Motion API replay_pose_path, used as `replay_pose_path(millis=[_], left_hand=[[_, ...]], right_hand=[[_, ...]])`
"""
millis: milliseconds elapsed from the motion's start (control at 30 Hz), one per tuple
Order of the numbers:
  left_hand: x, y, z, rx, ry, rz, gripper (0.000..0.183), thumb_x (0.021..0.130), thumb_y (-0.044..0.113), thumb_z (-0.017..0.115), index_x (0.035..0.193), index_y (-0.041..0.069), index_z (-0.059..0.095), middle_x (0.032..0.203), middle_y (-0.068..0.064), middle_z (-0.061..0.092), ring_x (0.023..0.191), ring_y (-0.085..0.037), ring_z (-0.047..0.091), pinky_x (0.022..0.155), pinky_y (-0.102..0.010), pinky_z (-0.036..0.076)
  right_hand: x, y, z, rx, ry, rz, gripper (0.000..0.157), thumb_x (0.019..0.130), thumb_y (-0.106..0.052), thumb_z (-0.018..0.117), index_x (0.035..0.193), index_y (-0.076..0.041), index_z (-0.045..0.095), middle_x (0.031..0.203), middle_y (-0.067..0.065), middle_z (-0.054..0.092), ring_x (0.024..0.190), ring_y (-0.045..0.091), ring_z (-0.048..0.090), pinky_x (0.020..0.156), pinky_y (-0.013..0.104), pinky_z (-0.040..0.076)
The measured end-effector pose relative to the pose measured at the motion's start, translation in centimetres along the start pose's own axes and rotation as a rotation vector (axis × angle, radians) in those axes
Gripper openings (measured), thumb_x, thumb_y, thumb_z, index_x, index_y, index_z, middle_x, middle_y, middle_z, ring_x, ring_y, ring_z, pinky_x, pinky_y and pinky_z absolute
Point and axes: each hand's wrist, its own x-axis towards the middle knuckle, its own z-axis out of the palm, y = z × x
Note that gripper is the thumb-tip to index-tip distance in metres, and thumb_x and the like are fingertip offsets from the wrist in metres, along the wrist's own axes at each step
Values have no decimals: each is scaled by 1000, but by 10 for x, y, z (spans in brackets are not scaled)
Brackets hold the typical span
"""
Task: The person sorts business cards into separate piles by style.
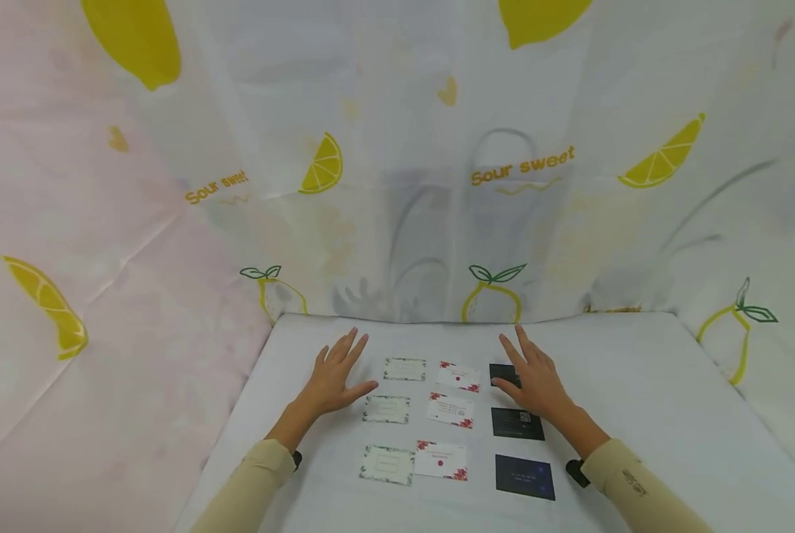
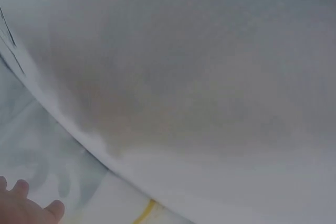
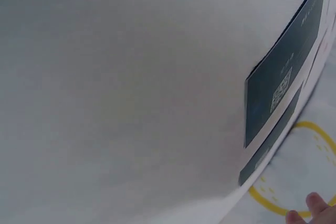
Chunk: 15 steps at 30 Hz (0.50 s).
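Note:
Both hands are spread with fingers straight, holding nothing. My left hand (image 1: 333, 379) is over the table, left of a column of green-bordered cards, nearest the top green-bordered card (image 1: 405, 369) and the middle green-bordered card (image 1: 386, 409). My right hand (image 1: 536, 379) is above the right column, hiding part of the top black card (image 1: 501, 374). Just below it lies the middle black card (image 1: 517, 423), with a QR code, also seen as a dark card (image 3: 283, 66) in the right wrist view. In the left wrist view, only fingertips (image 2: 21, 187) show at the corner.
White cards with red flowers (image 1: 458, 376) form the middle column. Closest to me lie a green-bordered card (image 1: 387, 465), a red-flowered card (image 1: 440, 460) touching or nearly touching it, and a dark blue card (image 1: 525, 477). A lemon-print curtain (image 1: 411, 244) stands behind the white table (image 1: 644, 414).

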Motion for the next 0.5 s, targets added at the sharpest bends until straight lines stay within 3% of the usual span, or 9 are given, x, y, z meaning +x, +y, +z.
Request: replay_pose_path(millis=[200, 400, 500], left_hand=[[-2, -3, 5, -19, -55, -8, 91, 87, 60, 63, 158, 18, 25, 162, -13, 27, 144, -39, 34, 108, -68, 27], [-2, -4, 3, -168, -154, -102, 83, 86, 57, 67, 153, 16, 38, 158, -8, 37, 141, -34, 39, 100, -64, 34], [5, -2, 3, -195, -174, -96, 81, 85, 55, 70, 150, 15, 42, 156, -9, 41, 141, -34, 40, 99, -64, 36]], right_hand=[[9, -12, 10, 30, -57, 11, 87, 85, -39, 76, 154, -10, 31, 162, 23, 20, 135, 49, 42, 101, 68, 37], [23, -30, 16, 127, -72, 12, 91, 82, -39, 79, 155, -11, 32, 160, 19, 29, 134, 46, 45, 99, 67, 39], [30, -38, 19, 190, -108, 1, 91, 81, -38, 81, 154, -12, 33, 160, 17, 30, 138, 44, 41, 103, 66, 37]])
